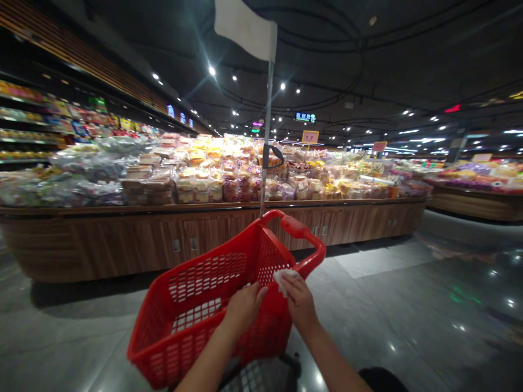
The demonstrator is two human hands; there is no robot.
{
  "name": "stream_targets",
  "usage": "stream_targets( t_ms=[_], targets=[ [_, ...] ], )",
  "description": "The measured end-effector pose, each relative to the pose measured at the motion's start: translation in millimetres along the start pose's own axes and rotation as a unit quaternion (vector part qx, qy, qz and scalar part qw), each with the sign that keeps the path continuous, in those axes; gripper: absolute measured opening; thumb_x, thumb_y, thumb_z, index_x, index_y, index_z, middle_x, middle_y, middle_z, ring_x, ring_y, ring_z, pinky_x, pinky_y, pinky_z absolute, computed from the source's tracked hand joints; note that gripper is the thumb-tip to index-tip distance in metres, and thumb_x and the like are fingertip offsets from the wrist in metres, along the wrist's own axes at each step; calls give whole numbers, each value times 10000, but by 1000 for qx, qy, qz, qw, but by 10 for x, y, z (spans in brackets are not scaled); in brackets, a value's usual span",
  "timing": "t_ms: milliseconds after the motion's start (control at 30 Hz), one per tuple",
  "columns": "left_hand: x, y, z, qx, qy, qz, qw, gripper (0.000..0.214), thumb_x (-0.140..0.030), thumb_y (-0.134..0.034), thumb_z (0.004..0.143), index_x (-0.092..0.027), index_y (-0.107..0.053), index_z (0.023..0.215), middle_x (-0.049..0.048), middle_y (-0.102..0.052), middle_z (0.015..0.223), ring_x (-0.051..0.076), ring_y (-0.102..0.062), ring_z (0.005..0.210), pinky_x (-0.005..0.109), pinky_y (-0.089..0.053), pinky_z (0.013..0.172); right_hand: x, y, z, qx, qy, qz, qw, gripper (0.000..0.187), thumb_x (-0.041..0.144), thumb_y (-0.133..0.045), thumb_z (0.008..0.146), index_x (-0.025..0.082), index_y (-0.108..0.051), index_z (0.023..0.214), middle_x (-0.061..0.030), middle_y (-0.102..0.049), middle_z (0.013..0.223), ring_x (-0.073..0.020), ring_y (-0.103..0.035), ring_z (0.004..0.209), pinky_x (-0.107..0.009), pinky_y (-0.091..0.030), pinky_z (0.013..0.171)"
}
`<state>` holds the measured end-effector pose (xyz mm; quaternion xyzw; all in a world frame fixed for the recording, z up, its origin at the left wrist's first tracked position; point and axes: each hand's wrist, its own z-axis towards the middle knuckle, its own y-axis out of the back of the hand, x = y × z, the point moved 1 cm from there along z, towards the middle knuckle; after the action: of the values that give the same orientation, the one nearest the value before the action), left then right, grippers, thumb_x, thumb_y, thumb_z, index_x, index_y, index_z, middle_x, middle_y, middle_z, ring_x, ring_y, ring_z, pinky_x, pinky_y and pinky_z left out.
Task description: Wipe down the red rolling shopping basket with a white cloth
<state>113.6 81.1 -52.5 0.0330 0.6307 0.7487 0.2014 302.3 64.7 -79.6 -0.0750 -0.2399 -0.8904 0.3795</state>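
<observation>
Packages [241,177] heap the wooden display [134,239]. By the red cart's [188,331] handle-end corner, the right hand [300,299] pinches a white wipe [281,279]; the left hand [244,306] is at the near rim, grip unclear.

Right hand [300,298] pinching a white cloth [281,276] at the red cart [143,321], left hand [244,306] by its rim, packaged goods [200,189] heaped beyond

Cart [272,321] in front, left hand [245,305] and right hand [300,296] at its near side, cloth [281,276] in the right. Beyond: counter [131,239] bearing packages [241,177]. Far left, shelves [24,141]; far right, second counter [474,206].
</observation>
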Motion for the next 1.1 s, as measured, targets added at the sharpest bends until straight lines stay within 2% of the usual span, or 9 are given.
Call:
stream_targets(
  t_ms=[67, 133, 267, 367, 600, 700, 800, 967, 1100],
  targets=[
    [-80, -121, 63, -3, 21, 20, 1000, 467, -426, -196, 921, -192, -599, 936, 95, -692, 883, 223, -651, 846, 323, -457, 732, -195, 156, 50, -104, -52, -32, 993, 396, 106, -414, 879, 246, -569, 1216, -68, -605, 1180, -206, -526, 1110, -430, -443, 967],
    [-84, -197, 86, -11, 28, 35, 999, 467, -419, -184, 924, -190, -591, 917, 97, -693, 861, 237, -656, 824, 331, -457, 696, -327, 236, 67, -158, -90, -57, 982, 384, 146, -397, 900, 229, -538, 1248, -85, -561, 1246, -215, -501, 1151, -448, -429, 977],
    [-36, -232, 87, -21, 22, 50, 998, 463, -420, -165, 929, -205, -575, 927, 76, -696, 861, 224, -658, 826, 313, -451, 678, -318, 49, -66, -106, -69, -59, 990, 438, 118, -370, 903, 244, -459, 1312, -67, -510, 1319, -213, -431, 1240, -479, -356, 1036],
    [-25, -239, 76, -23, 23, 59, 998, 470, -423, -155, 931, -206, -570, 889, 68, -696, 834, 218, -661, 805, 305, -446, 664, -276, -99, -178, -69, -48, -29, 996, 444, 107, -389, 896, 269, -472, 1300, -51, -524, 1308, -200, -458, 1223, -463, -339, 1049],
    [-34, -272, 14, -24, 26, 69, 997, 462, -433, -163, 929, -215, -569, 895, 63, -697, 845, 215, -661, 799, 301, -441, 653, -304, 61, -64, -236, -193, 65, 950, 231, 215, -475, 865, 195, -631, 1034, -87, -590, 1158, -204, -548, 1078, -386, -459, 912],
    [-33, -255, -4, -22, 26, 69, 997, 478, -430, -145, 930, -214, -570, 896, 66, -699, 847, 220, -662, 796, 308, -443, 653, -175, 35, -78, -222, -198, 61, 953, 123, 216, -531, 820, 194, -640, 871, -68, -597, 991, -198, -564, 959, -358, -480, 836],
    [-23, -228, -18, -18, 20, 66, 997, 477, -430, -142, 930, -216, -567, 918, 66, -699, 866, 219, -662, 808, 309, -443, 660, -147, 77, -63, -204, -196, 69, 957, 123, 212, -521, 817, 197, -637, 851, -68, -586, 950, -204, -552, 937, -362, -466, 834],
    [-6, -194, -47, -11, 19, 62, 998, 474, -435, -149, 929, -212, -567, 911, 64, -698, 861, 213, -660, 809, 302, -439, 666, -252, 234, 59, -280, -279, 75, 916, 168, 266, -524, 797, 172, -614, 903, -84, -578, 941, -219, -561, 875, -351, -481, 733],
    [-1, -182, -62, -12, 23, 60, 998, 475, -429, -148, 930, -205, -567, 924, 74, -695, 859, 223, -660, 808, 311, -441, 665, -187, 158, -10, -181, -230, 76, 953, 174, 234, -503, 817, 193, -636, 920, -70, -579, 978, -210, -550, 948, -353, -464, 825]
  ],
)
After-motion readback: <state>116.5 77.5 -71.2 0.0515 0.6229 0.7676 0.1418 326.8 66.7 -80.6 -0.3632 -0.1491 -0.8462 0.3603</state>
